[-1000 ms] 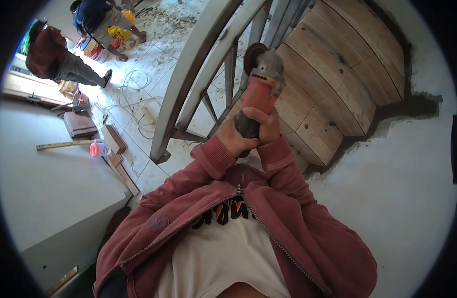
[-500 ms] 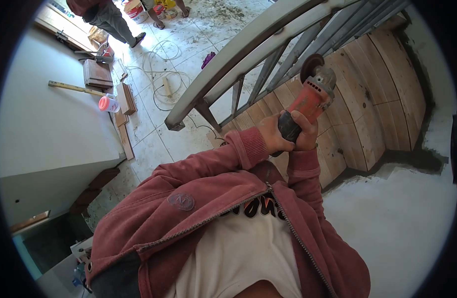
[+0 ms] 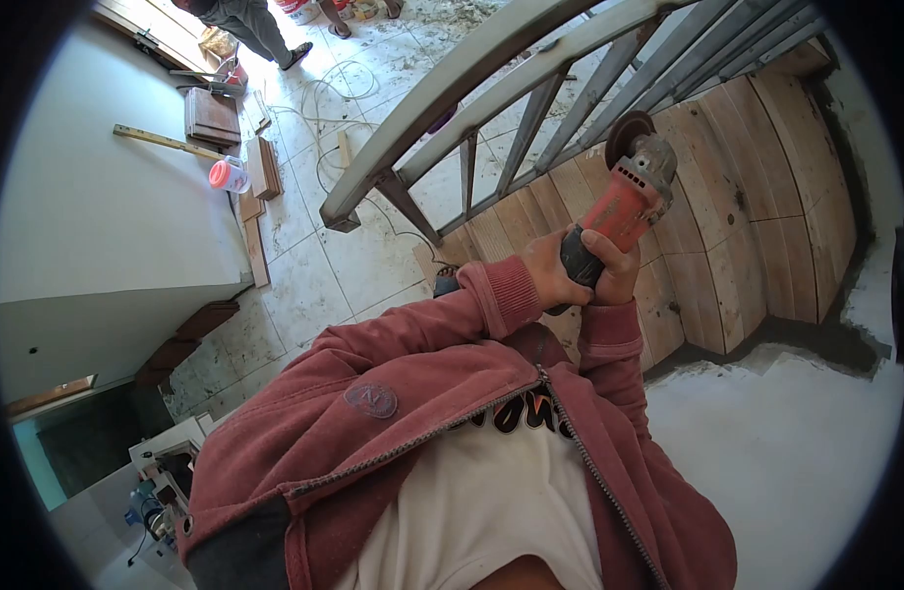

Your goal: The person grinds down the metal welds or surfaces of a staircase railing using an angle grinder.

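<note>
A red angle grinder point(image 3: 620, 210) with a black rear grip and a dark disc point(image 3: 629, 136) is held out over the wood-look tiled steps point(image 3: 707, 236). My left hand point(image 3: 552, 270) wraps round the black grip from the left side. On the right side, my right hand point(image 3: 614, 265) is closed round the same tool, its thumb across the red body. The disc sits close to the bars of the metal railing point(image 3: 540, 128); whether it touches them I cannot tell.
A person point(image 3: 250, 29) stands at the top left, near buckets and a coiled cable point(image 3: 339, 84). Tile pieces point(image 3: 263, 167), a pink-lidded jug point(image 3: 228, 176) and a level point(image 3: 167, 141) lie along the left wall. White wall at right.
The view has shifted, so the floor items appear lower or further right and the standing person is cut off more at the top. Both hands still hold the grinder.
</note>
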The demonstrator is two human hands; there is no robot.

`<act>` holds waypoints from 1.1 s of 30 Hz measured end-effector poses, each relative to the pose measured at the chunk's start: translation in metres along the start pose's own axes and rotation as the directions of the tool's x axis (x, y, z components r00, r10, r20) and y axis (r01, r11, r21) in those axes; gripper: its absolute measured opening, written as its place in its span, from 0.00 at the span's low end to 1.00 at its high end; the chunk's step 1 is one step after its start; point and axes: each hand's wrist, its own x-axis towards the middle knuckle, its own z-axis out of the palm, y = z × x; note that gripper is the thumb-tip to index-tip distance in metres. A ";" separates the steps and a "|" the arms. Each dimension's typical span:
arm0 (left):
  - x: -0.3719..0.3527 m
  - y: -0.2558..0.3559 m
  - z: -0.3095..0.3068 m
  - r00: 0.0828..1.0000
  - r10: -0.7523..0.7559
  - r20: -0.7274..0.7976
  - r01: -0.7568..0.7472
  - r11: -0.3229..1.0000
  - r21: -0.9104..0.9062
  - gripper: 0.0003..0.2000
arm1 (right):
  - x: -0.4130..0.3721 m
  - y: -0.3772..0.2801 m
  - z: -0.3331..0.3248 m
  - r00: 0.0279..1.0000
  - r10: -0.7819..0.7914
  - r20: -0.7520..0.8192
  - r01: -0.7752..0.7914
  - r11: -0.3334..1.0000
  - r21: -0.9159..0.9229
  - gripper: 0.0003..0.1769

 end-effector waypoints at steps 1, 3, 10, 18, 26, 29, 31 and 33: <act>0.000 -0.001 0.002 1.000 -0.001 -0.002 0.001 1.000 -0.017 0.31 | -0.002 -0.002 -0.001 1.000 0.008 -0.002 -0.009 1.000 -0.019 0.22; 0.001 -0.002 0.007 1.000 -0.029 -0.009 0.029 0.999 0.026 0.34 | -0.004 -0.003 -0.008 1.000 0.010 -0.005 -0.010 0.999 -0.033 0.22; -0.002 0.023 0.026 0.997 0.072 -0.012 -0.073 0.997 -0.028 0.29 | -0.008 0.000 -0.026 0.998 -0.026 -0.058 0.021 0.997 -0.081 0.33; 0.022 0.024 0.024 1.000 0.015 -0.002 -0.014 0.977 0.212 0.35 | -0.004 -0.019 -0.020 0.961 -0.179 -0.211 0.144 0.975 -0.172 0.33; 0.052 0.019 0.019 0.993 -0.011 0.114 -0.006 0.989 0.149 0.34 | 0.006 -0.032 -0.018 0.904 -0.242 -0.351 0.141 0.947 -0.290 0.32; 0.060 0.012 0.013 0.985 -0.042 0.170 0.017 0.989 0.146 0.35 | 0.006 -0.031 -0.014 0.896 -0.171 -0.409 0.083 0.971 -0.225 0.30; 0.056 0.033 0.008 0.989 -0.043 0.138 -0.006 0.943 0.333 0.35 | 0.010 -0.019 -0.020 0.883 -0.114 -0.456 0.049 0.987 -0.150 0.29; 0.062 0.020 0.000 0.982 -0.047 0.183 -0.012 0.951 0.308 0.36 | 0.009 -0.014 -0.013 0.871 -0.104 -0.481 0.034 0.988 -0.152 0.28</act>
